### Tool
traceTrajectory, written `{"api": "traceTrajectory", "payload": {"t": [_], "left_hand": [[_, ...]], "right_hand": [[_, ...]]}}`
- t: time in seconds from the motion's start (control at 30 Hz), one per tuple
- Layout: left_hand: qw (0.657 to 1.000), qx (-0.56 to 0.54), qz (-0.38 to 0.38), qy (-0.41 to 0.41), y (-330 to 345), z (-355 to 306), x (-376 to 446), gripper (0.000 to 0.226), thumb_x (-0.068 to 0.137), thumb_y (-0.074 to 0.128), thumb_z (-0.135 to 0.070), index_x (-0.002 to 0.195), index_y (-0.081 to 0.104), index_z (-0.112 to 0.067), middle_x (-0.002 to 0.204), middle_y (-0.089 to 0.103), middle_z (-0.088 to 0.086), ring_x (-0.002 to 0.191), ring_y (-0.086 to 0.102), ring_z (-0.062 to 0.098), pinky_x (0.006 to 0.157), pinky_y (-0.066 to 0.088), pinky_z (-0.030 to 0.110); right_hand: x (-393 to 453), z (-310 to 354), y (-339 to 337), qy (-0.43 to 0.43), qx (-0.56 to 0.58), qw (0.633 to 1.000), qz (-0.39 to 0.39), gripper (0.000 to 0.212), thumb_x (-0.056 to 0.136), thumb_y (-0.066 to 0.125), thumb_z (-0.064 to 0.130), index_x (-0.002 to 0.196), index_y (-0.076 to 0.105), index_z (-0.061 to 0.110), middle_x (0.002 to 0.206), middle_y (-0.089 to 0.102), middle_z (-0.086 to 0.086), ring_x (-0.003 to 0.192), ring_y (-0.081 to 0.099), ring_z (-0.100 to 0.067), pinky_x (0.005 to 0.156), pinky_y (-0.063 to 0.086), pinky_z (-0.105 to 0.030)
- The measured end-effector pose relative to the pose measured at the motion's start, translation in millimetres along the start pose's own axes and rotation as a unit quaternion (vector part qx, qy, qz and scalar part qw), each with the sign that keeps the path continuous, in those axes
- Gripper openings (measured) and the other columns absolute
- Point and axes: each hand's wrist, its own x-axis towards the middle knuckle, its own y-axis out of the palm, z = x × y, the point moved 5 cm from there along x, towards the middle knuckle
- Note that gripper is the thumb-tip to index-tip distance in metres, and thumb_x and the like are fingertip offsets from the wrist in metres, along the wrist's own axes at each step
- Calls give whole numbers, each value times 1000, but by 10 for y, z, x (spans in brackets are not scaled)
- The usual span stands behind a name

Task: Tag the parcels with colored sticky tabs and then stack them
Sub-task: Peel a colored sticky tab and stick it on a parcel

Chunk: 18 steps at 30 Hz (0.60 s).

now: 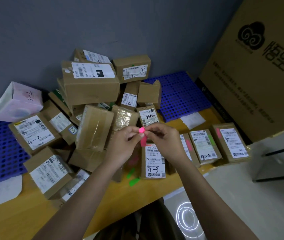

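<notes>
Both my hands meet above the parcel pile and pinch a pink sticky tab (142, 139) between them. My left hand (122, 144) holds its upper end from the left, and my right hand (165, 141) pinches it from the right. Right below lies a brown parcel marked "4-3" (153, 161). Two green tabs (133, 177) lie on the yellow tabletop (25, 220) beside it. To the right stand three tagged parcels: one with a pink tab (188, 148), one with a green tab (205, 146) and one with a pink tab (229, 142).
A heap of cardboard parcels (89, 84) fills the table's middle and left, with a pink-white box (19, 103) at the far left. Blue perforated pallets (181, 94) lie under them. A large printed carton (259, 66) leans at the right, with a black chair frame (283, 153) below it.
</notes>
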Motion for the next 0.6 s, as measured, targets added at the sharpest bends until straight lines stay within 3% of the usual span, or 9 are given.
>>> {"api": "traceTrajectory", "payload": {"t": [0.1, 0.23, 0.43, 0.6], "left_hand": [[1000, -25, 0, -8, 15, 17, 9, 9, 90, 64, -20, 98, 67, -19, 86, 72, -12, 76, 65, -6, 65, 43, 4], [989, -135, 29, -56, 107, 15, 47, 11, 89, 64, -16, 100, 67, -19, 89, 73, -4, 81, 70, 4, 70, 52, 14], [936, -295, 58, -181, 284, 154, 121, 16, 86, 65, -12, 102, 67, -16, 93, 74, 4, 88, 71, 17, 73, 57, 26], [875, -395, 102, -263, 469, 208, 118, 23, 90, 60, -16, 111, 63, -10, 96, 71, 5, 80, 70, 11, 66, 57, 22]], "right_hand": [[-17, 10, -11, -13, -33, 999, -10, 4, 85, 70, 11, 88, 72, 13, 82, 71, 7, 80, 67, -8, 75, 57, -35], [7, 9, -27, -50, -71, 996, -1, 5, 90, 64, 8, 87, 66, 12, 84, 65, 7, 80, 63, -7, 69, 55, -29], [57, -253, -144, 4, -5, 1000, -22, 21, 89, 65, 9, 81, 60, 28, 98, 54, 1, 93, 62, -18, 81, 57, -40], [-43, -298, -185, -46, -6, 998, -46, 11, 89, 62, 2, 87, 62, 13, 91, 61, -3, 83, 61, -10, 75, 49, -20]]}}
